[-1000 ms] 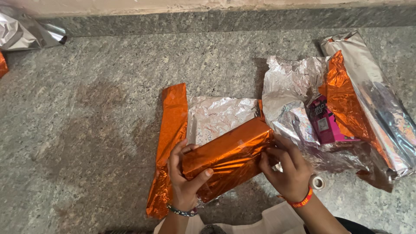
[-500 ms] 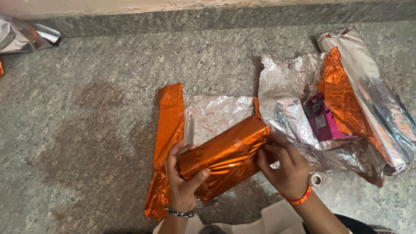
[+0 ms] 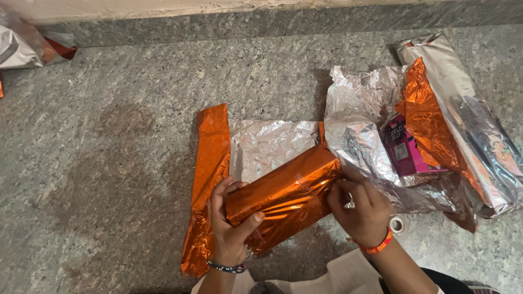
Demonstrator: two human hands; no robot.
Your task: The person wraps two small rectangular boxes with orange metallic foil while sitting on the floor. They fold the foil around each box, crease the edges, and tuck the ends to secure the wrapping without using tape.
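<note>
Hands are both on an orange foil-wrapped box [image 3: 283, 191], which sits tilted on the stone floor [image 3: 120, 163], its left end low and nearer the person, its right end higher up. Left hand [image 3: 229, 226] cups the left end: thumb curls over the front edge of the wrap, the other fingers are wrapped around the end and pressed close together. Right hand [image 3: 360, 209] is at the right end, fingers bent in and bunched against the foil there, looks like they're pinching or pressing the loose wrap at that end, but I can't tell exactly what's between the fingertips.

Box lies on a crinkled foil sheet [image 3: 272, 144], silver side up, with an orange strip [image 3: 210, 179] of the same sheet running down the left side, past the left wrist.

Just right of the box there's a messy pile of more silver foil [image 3: 359, 120] with a pink carton [image 3: 406, 152] lying in it, partly covered. Further right, a long silver and orange foil bundle [image 3: 463, 114] lies at a diagonal. A small tape roll [image 3: 397, 224] sits on the floor right beside the right wrist, which has a red band; left wrist has a dark beaded one. Top left corner has another scrap of silver foil [image 3: 22, 49], well away from everything.
</note>
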